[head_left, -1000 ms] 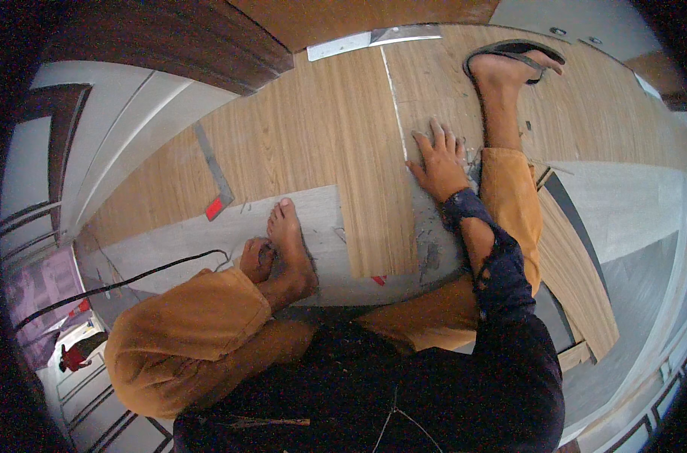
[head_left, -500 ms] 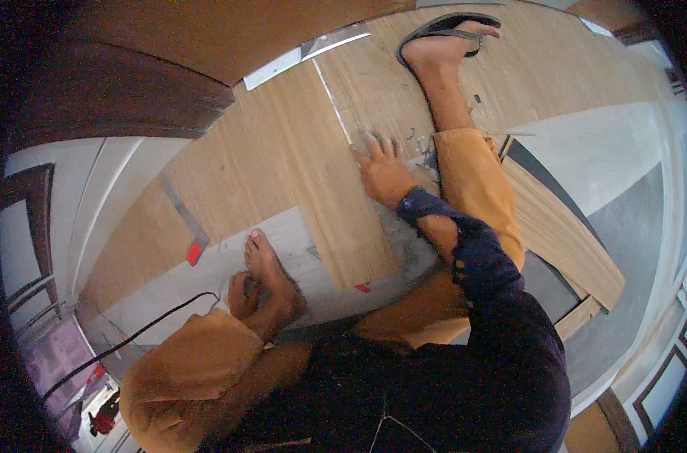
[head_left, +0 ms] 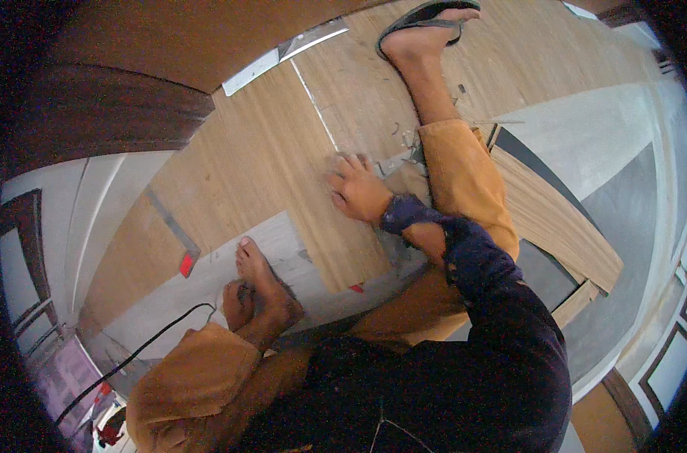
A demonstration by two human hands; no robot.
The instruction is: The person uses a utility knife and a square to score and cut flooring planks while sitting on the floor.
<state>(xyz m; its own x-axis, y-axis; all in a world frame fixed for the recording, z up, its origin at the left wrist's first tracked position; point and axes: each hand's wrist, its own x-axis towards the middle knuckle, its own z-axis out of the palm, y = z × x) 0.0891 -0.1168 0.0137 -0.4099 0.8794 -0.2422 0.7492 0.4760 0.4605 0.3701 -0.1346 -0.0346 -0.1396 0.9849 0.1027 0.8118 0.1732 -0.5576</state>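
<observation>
My right hand [head_left: 358, 189], its fingers spread and slightly blurred, lies palm down on a light wood-look floor plank [head_left: 325, 226], near the plank's right edge. It grips nothing that I can see. The plank reaches toward me over the grey floor, a small red piece [head_left: 356, 288] at its near end. Beside my bare foot [head_left: 257, 264], a rounded, shaded skin-coloured shape [head_left: 238, 303] shows past my bent knee. It may be my left hand, but its fingers cannot be made out.
Loose planks [head_left: 555, 219] lie right of my outstretched leg, over dark sheets. A grey strip with a red end [head_left: 186, 264] rests on the laid floor at left. A black cable [head_left: 143, 346] runs by my knee. Scraps [head_left: 404, 155] lie beyond my hand; a brown door [head_left: 147, 45] stands far left.
My right hand has slid a little left and nearer to me along the plank, its fingers still spread. The whole view has shifted slightly.
</observation>
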